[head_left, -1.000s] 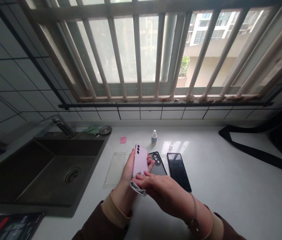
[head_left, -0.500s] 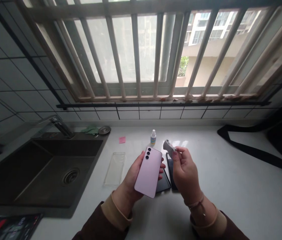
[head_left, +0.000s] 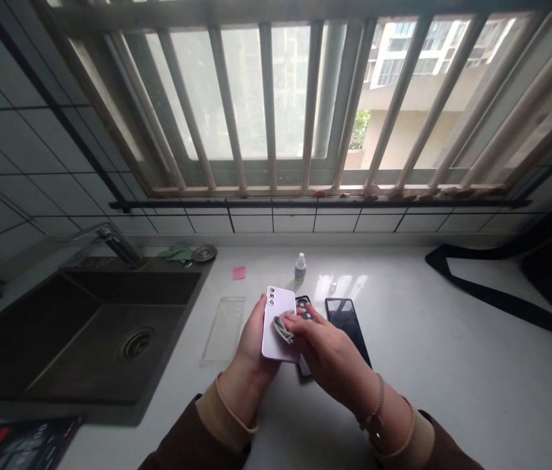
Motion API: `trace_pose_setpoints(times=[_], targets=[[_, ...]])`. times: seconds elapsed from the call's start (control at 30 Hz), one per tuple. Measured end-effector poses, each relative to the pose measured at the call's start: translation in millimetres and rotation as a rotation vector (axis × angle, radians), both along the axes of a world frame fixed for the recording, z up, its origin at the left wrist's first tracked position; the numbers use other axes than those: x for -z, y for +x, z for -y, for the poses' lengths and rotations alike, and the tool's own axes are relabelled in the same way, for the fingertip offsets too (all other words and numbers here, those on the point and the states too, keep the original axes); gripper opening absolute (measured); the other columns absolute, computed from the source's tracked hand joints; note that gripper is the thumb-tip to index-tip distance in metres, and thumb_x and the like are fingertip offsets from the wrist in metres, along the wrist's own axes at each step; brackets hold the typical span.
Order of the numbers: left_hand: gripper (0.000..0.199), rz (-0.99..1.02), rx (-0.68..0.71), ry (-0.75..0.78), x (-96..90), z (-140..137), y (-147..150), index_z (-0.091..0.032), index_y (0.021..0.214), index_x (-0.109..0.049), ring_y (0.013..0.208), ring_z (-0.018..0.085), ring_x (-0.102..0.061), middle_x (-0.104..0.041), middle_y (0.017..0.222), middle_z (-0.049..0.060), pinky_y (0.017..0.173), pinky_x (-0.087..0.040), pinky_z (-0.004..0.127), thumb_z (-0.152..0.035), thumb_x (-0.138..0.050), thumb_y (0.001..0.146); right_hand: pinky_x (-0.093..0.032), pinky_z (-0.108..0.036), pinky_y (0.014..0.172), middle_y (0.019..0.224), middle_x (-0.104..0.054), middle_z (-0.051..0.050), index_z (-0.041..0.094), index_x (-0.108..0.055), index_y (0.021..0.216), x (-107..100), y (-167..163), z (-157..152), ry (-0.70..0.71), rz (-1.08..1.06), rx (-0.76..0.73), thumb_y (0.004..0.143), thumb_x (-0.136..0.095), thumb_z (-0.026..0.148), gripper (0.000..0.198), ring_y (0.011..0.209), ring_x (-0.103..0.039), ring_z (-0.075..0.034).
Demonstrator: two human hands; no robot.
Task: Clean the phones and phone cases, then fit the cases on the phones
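A pale lilac smartphone (head_left: 276,349), its back with several camera lenses facing up, rests in my left hand (head_left: 253,343), which grips it by its edges. My right hand (head_left: 327,346) pinches a grey cloth (head_left: 283,328) and presses it on the phone's back. Partly hidden below lies a dark phone (head_left: 304,300) with its camera side up. To the right is a black phone (head_left: 348,321), screen up, partly covered by my right hand. A clear phone case (head_left: 224,329) lies left of my hands. Behind stands a small white bottle (head_left: 300,269).
A dark sink (head_left: 158,307) with a faucet (head_left: 121,248) takes up the left. A green cloth (head_left: 178,253) and a metal drain lid (head_left: 204,254) lie behind it. A pink note (head_left: 239,273) and a small white cap (head_left: 333,286) sit on the counter. A black strap (head_left: 491,286) lies right.
My right hand has moved left and down, bringing the grey cloth onto the back of the lilac phone. My left hand has shifted the phone slightly left, and the black phone on the right shows more.
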State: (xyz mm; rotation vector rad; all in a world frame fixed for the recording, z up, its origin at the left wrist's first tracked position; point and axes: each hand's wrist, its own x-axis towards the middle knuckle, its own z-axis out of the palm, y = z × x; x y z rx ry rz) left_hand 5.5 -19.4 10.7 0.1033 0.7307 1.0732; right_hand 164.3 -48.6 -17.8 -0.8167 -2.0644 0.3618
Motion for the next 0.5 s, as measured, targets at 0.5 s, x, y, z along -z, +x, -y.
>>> trace_pose_setpoints(times=[0.5], targets=[[0.048, -0.031, -0.058, 0.019, 1.6, -5.5, -10.2, -0.006, 0.11, -0.071, 0.077, 0.026, -0.073, -0.074, 0.087, 0.016, 0.076, -0.063, 0.038, -0.048, -0.048, 0.106, -0.047, -0.046, 0.125, 0.14, -0.074, -0.011, 0.025, -0.057, 0.152, -4.5, -3.0, 3.5, 0.063, 0.015, -0.21, 0.092, -0.085, 0.031, 0.067, 0.133, -0.069, -0.027]])
